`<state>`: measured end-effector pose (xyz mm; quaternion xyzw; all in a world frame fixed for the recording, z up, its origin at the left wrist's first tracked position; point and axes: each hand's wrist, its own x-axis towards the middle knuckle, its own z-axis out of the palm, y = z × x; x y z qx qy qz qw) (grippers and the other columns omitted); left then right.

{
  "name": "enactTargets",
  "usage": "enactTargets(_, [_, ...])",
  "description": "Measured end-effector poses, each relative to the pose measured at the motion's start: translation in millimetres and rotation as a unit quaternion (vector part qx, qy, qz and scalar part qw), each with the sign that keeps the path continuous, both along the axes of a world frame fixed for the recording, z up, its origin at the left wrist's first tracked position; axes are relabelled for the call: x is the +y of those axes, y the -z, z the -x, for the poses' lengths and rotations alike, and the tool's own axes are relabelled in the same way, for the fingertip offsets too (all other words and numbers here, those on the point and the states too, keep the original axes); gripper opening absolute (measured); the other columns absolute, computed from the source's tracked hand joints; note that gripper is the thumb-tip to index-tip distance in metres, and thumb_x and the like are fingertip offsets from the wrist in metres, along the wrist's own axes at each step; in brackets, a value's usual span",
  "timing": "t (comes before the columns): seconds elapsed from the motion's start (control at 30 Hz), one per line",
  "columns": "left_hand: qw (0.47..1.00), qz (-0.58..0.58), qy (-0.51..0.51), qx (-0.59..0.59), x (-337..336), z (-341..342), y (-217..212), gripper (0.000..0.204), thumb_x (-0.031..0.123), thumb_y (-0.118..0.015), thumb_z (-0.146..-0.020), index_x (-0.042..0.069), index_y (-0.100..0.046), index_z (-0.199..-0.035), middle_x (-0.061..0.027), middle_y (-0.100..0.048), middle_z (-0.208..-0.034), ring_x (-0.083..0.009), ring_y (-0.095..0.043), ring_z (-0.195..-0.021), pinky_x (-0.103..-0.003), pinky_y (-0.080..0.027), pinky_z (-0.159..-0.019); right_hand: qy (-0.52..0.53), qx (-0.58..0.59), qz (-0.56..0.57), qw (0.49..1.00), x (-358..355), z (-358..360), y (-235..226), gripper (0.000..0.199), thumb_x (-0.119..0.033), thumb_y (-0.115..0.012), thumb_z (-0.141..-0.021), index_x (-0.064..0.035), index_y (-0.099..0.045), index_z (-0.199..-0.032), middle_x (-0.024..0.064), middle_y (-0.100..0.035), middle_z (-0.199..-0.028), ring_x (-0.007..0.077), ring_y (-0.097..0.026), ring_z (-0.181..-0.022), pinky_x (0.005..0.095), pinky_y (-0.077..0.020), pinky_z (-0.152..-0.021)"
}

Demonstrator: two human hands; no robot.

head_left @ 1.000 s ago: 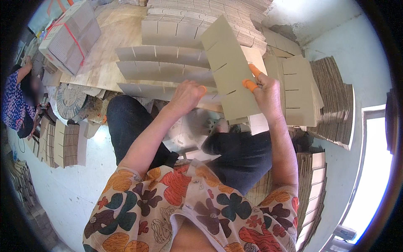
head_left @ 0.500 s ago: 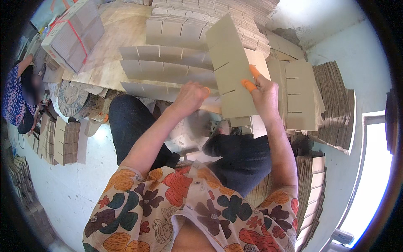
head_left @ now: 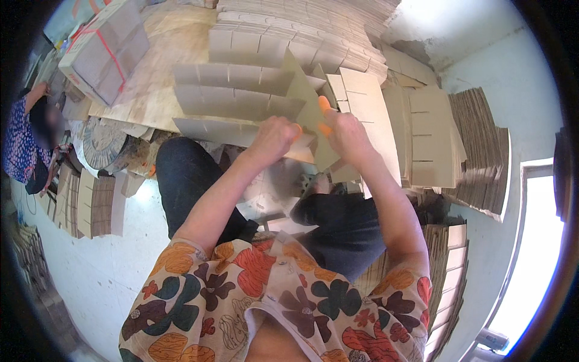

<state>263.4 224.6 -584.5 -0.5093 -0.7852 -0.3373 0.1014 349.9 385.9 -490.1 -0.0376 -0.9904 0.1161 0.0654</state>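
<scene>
My right hand [head_left: 350, 134], orange covers on its finger and thumb, grips a slotted cardboard sheet [head_left: 301, 89] standing nearly on edge. The sheet is set crosswise at the right ends of several slotted cardboard strips [head_left: 232, 99], which stand in rows on the table. My left hand [head_left: 272, 140] is closed on the right end of the nearest strip [head_left: 214, 129], with an orange cover showing on one fingertip. Whether the sheet's slots have entered the strips cannot be made out. Beside my right hand lies a pile of pale slotted sheets [head_left: 374, 114].
Stacks of slotted cardboard stand at the back [head_left: 301, 33] and at the right [head_left: 482, 139]. A taped carton [head_left: 108, 54] sits on the wooden tabletop [head_left: 172, 45] at the far left. Another person [head_left: 30, 139] is at the left edge, near more cardboard stacks [head_left: 93, 202].
My right hand has moved left and slightly up, turning the sheet from facing me to nearly edge-on against the strip ends. The pale pile is now uncovered. My left hand stays nearly still.
</scene>
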Motion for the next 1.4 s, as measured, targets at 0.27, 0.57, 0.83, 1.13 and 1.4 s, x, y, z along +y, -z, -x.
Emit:
enactTargets(0.27, [1.0, -0.004, 0.013, -0.003, 2.1, -1.0, -0.8, 0.003, 0.006, -0.056, -0.069, 0.007, -0.058, -0.067, -0.0138, -0.057, -0.066, -0.0314, -0.058, -0.067, -0.041, -0.046, -0.062, -0.011, -0.085, -0.02, 0.996, -9.4, -2.6, -10.0, 0.026, -0.011, -0.065, -0.075, 0.001, -0.058, -0.097, 0.024, -0.061, -0.078, 0.0396, -0.06, -0.074, 0.0464, -0.0484, -0.065])
enactTargets(0.57, [1.0, 0.01, -0.009, -0.016, -1.4, -4.1, -0.2, 0.006, 0.005, -0.056, -0.07, 0.006, -0.061, -0.072, -0.0142, -0.057, -0.067, -0.0327, -0.057, -0.066, -0.043, -0.046, -0.062, 0.017, -0.025, 0.004, 1.0, -8.5, -22.4, -15.3, 0.014, -0.004, -0.06, -0.074, 0.003, -0.056, -0.085, 0.0223, -0.06, -0.072, 0.0402, -0.061, -0.077, 0.0452, -0.05, -0.068])
enactTargets(0.83, [1.0, 0.011, 0.012, -0.025, 1.2, -2.2, -1.3, 0.006, 0.005, -0.061, -0.071, 0.006, -0.064, -0.076, -0.0157, -0.059, -0.069, -0.0342, -0.058, -0.067, -0.043, -0.046, -0.061, -0.031, -0.08, 0.039, 0.996, -18.5, -27.6, 35.4, 0.012, -0.005, -0.056, -0.077, 0.002, -0.056, -0.087, 0.0213, -0.062, -0.074, 0.039, -0.061, -0.074, 0.046, -0.0499, -0.067])
enactTargets(1.13, [0.997, -0.06, 0.053, -0.005, -2.6, -5.6, -14.7, 0.034, 0.01, -0.07, -0.071, 0.003, -0.063, -0.104, -0.0124, -0.063, -0.089, -0.0284, -0.058, -0.084, -0.038, -0.047, -0.075, 0.245, 0.16, -0.174, 0.94, 65.5, -82.5, 17.9, 0.054, -0.036, -0.066, -0.081, -0.0034, -0.05, -0.121, 0.0164, -0.06, -0.105, 0.0351, -0.056, -0.095, 0.043, -0.0497, -0.075])
enactTargets(1.4, [0.999, -0.041, 0.015, -0.003, -21.6, -0.2, -26.0, 0.039, 0.01, -0.073, -0.069, 0.004, -0.063, -0.106, -0.0115, -0.064, -0.097, -0.0282, -0.057, -0.09, -0.037, -0.046, -0.08, 0.341, 0.008, 0.264, 0.902, 164.1, -116.6, 54.7, 0.055, -0.031, -0.077, -0.071, 0.0086, -0.06, -0.104, 0.0142, -0.067, -0.078, 0.0173, -0.061, -0.066, 0.0322, -0.0499, -0.061])
